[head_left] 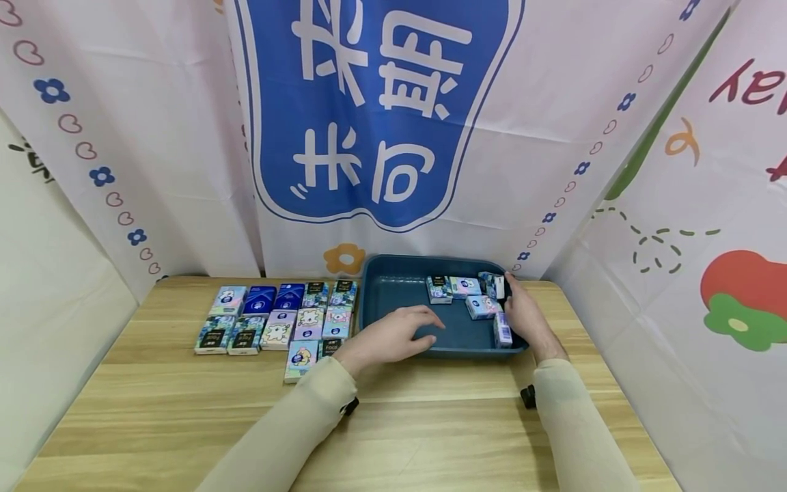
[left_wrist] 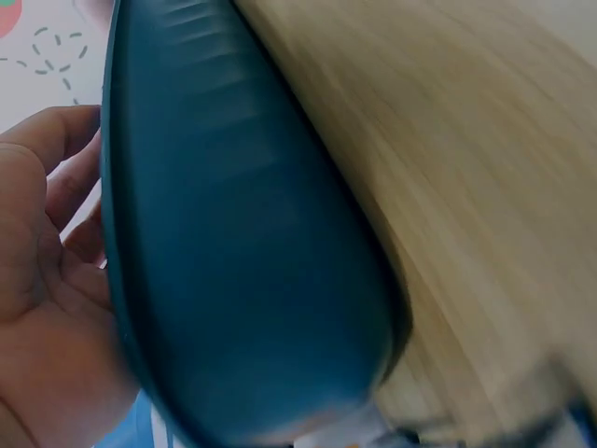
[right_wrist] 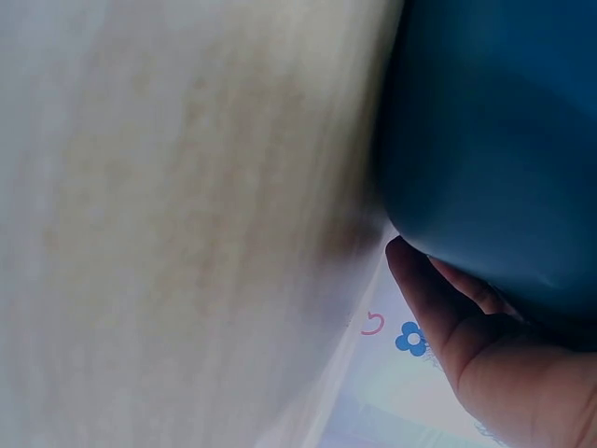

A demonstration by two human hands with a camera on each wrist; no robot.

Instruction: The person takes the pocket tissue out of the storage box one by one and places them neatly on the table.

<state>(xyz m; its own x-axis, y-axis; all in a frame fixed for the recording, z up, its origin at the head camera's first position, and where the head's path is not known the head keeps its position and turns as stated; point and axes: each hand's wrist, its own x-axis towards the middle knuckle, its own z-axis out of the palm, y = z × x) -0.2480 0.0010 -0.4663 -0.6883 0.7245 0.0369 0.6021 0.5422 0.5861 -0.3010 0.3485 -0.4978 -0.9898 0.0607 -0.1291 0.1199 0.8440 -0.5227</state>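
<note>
A dark teal plastic tray point(head_left: 393, 295) sits at the back of the table. Inside it, several small tissue packs point(head_left: 481, 307) lie toward the right, and one tilted pack point(head_left: 492, 283) leans at the back right corner. My left hand point(head_left: 393, 336) hovers over the tray's front left side, fingers loosely bent and holding nothing; its palm point(left_wrist: 56, 308) appears beyond the rim in the left wrist view. At the tray's right end, my right hand point(head_left: 527, 316) grips the rim. In the right wrist view its fingers point(right_wrist: 438, 313) touch the outer wall; the thumb is hard to make out.
Left of the tray, several tissue packs point(head_left: 277, 331) lie in close rows on the wooden table point(head_left: 184, 424), with patterned, dark blue and black-labelled wrappers. A printed cloth point(head_left: 393, 236) hangs right behind the tray. More cloth panels point(head_left: 664, 225) rise at both sides.
</note>
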